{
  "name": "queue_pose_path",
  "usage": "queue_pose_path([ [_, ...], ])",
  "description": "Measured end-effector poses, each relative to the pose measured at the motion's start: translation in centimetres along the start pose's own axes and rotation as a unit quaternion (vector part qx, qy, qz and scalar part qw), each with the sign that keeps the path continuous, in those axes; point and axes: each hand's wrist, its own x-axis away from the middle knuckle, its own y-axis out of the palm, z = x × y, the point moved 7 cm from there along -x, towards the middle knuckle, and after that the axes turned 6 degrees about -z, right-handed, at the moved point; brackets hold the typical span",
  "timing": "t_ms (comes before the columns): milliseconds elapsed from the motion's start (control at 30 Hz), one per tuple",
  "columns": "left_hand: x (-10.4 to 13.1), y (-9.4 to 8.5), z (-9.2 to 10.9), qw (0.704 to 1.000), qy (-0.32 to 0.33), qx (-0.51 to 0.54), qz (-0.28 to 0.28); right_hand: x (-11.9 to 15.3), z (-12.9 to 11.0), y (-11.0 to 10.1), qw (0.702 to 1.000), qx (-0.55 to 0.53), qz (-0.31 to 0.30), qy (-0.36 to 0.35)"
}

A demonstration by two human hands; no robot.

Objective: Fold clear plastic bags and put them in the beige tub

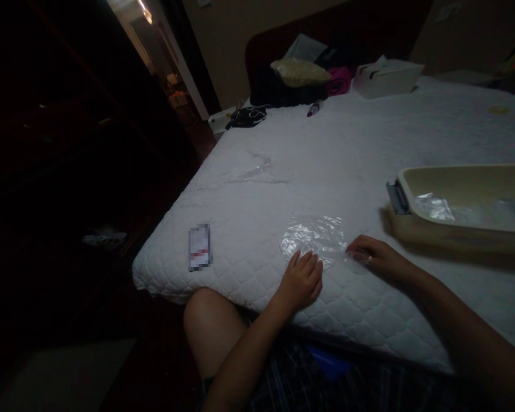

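Plastic bag (312, 233) spread beyond left hand (302, 280), touched by its fingertips; edge pinched by right hand (371, 256); hands apart.

One bed (326, 154), one tub (450, 230), one white box (388, 81) and one cream cushion (300, 73) are seen; clear plastic pieces (311, 234) cannot be surely counted.

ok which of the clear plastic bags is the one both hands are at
The crinkled clear bag flat on the quilted bed, not the one inside the bin.
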Motion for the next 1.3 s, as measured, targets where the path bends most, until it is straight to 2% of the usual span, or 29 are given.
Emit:
queue_pose_path([
  [133,0.0,0.1,0.0,1.000,0.004,0.002,-0.004,-0.9,-0.5,0.0,0.998,0.019,-0.058,0.025],
  [233,0.0,0.1,0.0,1.000,0.004,0.003,-0.008,-1.8,-0.7,0.2,0.993,0.064,-0.078,0.061],
  [400,0.0,0.1,0.0,1.000,0.010,-0.001,-0.001,-2.6,-0.4,0.5,0.987,0.115,-0.031,0.106],
  [567,0.0,-0.2,0.1,1.000,0.010,-0.007,0.018,-2.2,0.5,1.3,0.985,0.111,0.017,0.134],
  [767,0.1,-0.2,0.0,1.000,-0.003,-0.006,0.029,-1.4,1.5,1.6,0.988,0.009,0.112,0.107],
  [967,-0.1,-0.4,0.0,1.000,-0.006,0.009,0.020,-0.7,1.6,1.4,0.977,-0.011,0.179,0.115],
  [1067,-0.1,-1.5,0.0,0.997,-0.004,0.022,0.073,0.5,1.5,0.6,0.955,-0.028,0.261,0.140],
  [1133,0.3,-2.6,-0.1,0.991,-0.004,0.030,0.128,1.5,1.8,0.3,0.935,-0.092,0.299,0.169],
  [1167,0.5,-3.2,-0.4,0.987,-0.011,0.031,0.154,1.9,2.1,0.4,0.926,-0.144,0.298,0.183],
  [1233,1.0,-4.2,-1.6,0.980,-0.055,0.029,0.189,2.3,2.6,0.9,0.911,-0.251,0.256,0.203],
  [1300,1.5,-4.8,-3.9,0.967,-0.152,0.049,0.197,2.3,2.5,1.6,0.903,-0.318,0.195,0.213],
])
